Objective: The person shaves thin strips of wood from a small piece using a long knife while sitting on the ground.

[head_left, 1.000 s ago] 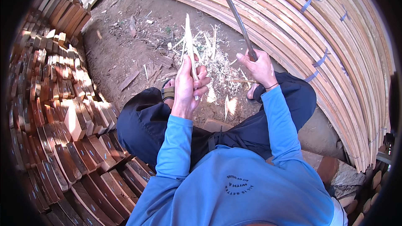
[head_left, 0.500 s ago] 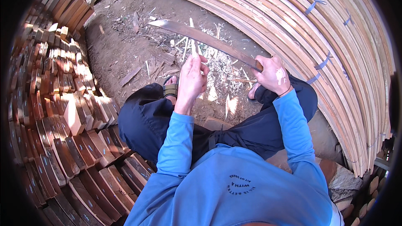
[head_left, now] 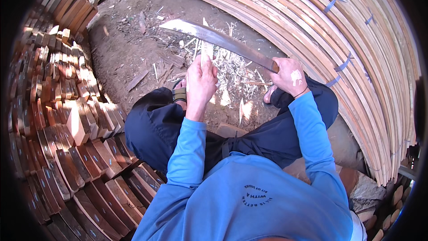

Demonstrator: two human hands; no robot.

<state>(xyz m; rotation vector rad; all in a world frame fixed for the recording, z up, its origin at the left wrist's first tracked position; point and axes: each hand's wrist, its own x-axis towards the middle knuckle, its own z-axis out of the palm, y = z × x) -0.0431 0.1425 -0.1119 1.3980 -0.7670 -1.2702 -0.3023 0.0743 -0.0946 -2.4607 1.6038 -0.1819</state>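
Note:
My right hand (head_left: 289, 76) is wrapped round the handle of a machete. The long, slightly curved machete blade (head_left: 223, 41) points left, and its far end shines in the light. In front of my left knee, my left hand (head_left: 200, 80) grips a pale wooden stick (head_left: 206, 51) that stands up out of the fist. The blade crosses the stick above my left fingers; I cannot tell whether they touch. Curled wood shavings (head_left: 229, 71) lie on the ground beyond both hands, between my feet.
Stacked wooden blocks (head_left: 84, 160) fill the left side. Long bundled planks (head_left: 285, 18), tied with blue strips, curve along the right. A pointed wood chip (head_left: 241, 110) lies on the dirt floor (head_left: 120, 49) near my right sandal. Rough stones (head_left: 365, 189) sit at lower right.
The blade has rolled so its face catches more light. My left hand has turned slightly, and the stick now shows a broader pale face. Both hands keep their holds.

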